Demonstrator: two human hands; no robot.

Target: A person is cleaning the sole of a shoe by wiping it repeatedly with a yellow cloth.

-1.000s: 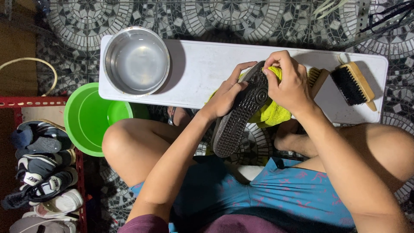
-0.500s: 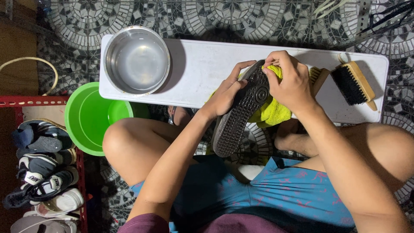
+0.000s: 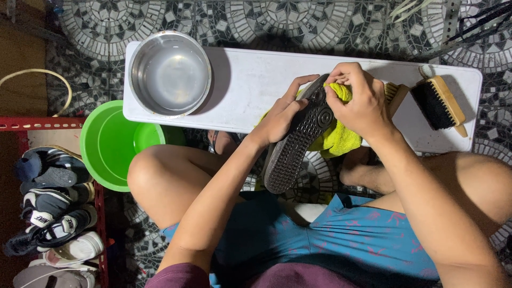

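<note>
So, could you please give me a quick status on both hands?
Left hand steadies shoe. Right hand presses yellow cloth on it. Nothing in the way.

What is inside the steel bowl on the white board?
The steel bowl on the white board shows only a smooth, shiny bottom with light reflections. It may hold clear water, but I cannot tell. No object lies inside. The board under it is covered.

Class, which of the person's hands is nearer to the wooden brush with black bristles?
Right. The right hand presses a yellow cloth beside the brush; the left hand, gripping the shoe, sits farther away.
</note>
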